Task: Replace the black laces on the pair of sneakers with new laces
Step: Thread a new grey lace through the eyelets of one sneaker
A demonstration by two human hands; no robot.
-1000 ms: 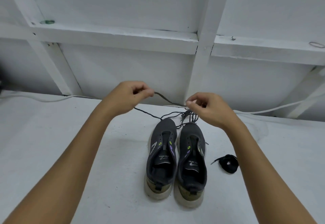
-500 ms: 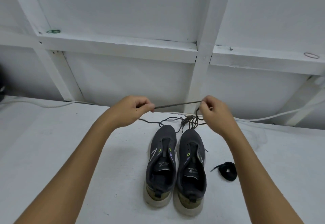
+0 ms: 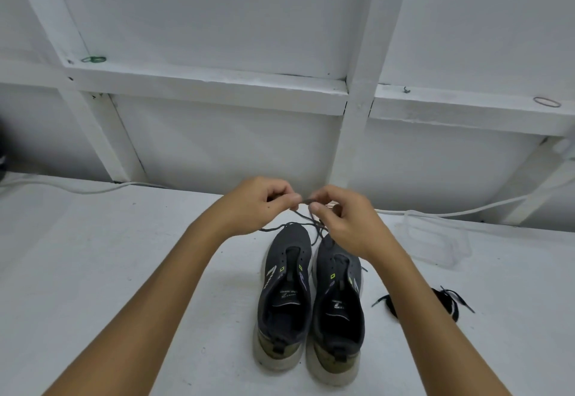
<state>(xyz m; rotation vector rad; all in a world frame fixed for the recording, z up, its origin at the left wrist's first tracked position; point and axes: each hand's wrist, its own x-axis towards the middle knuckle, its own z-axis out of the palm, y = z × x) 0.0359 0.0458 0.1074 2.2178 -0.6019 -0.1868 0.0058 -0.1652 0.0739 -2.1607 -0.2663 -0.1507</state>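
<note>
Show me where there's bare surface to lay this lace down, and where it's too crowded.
Free: the white surface left of the left sneaker, out to the white cable along the wall. Also the near strip right of the right sneaker, below the bundled black lace. Crowded: beyond the toes, where both hands hold the grey lace, and by the clear plastic tray.

Two sneakers (image 3: 311, 302) side by side, frame centre-bottom; hands (image 3: 258, 205) above toes; bundled lace (image 3: 448, 304) lower right; clear tray (image 3: 435, 240) right, behind.
</note>
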